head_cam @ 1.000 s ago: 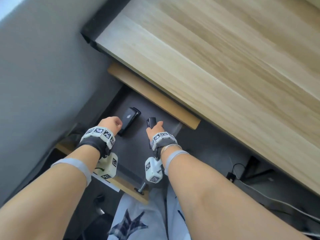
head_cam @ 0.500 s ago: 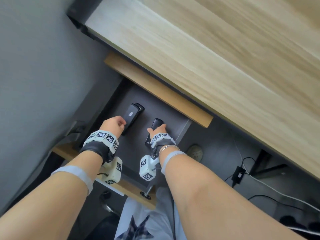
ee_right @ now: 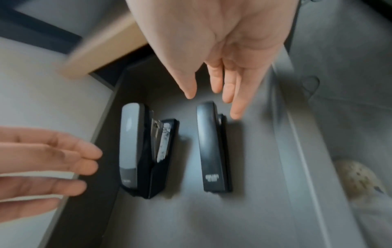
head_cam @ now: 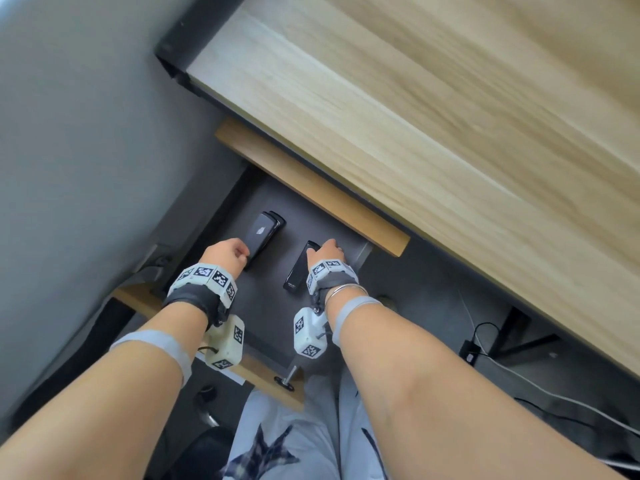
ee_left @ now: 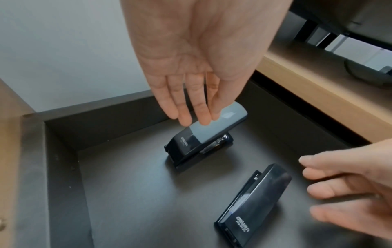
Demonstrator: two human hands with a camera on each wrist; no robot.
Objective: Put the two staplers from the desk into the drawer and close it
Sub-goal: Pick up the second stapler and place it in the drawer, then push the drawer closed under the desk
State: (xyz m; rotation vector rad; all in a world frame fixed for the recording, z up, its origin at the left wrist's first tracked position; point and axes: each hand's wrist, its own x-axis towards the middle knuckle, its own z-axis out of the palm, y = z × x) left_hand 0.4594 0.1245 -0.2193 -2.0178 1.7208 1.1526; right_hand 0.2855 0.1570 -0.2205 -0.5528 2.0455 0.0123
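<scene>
Both staplers lie flat in the drawer (ee_left: 63,176), side by side, long ways toward the tabletop (head_cam: 415,133). The gray stapler (ee_left: 203,135) and the black stapler (ee_left: 252,204) are let go. My left hand (ee_left: 191,58) and right hand (ee_right: 216,42) have straight, loose fingers, holding nothing.

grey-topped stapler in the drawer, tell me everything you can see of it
The black stapler with a glossy grey top cover looks like plastic, with a small pale logo on the cover, white lettering at its hinge end and a metal staple channel showing in its gaping mouth. It lies flat on the dark floor of the open drawer, left of the all-black stapler and apart from it. The left hand hovers with straight fingers at the cover; contact is unclear.
</scene>
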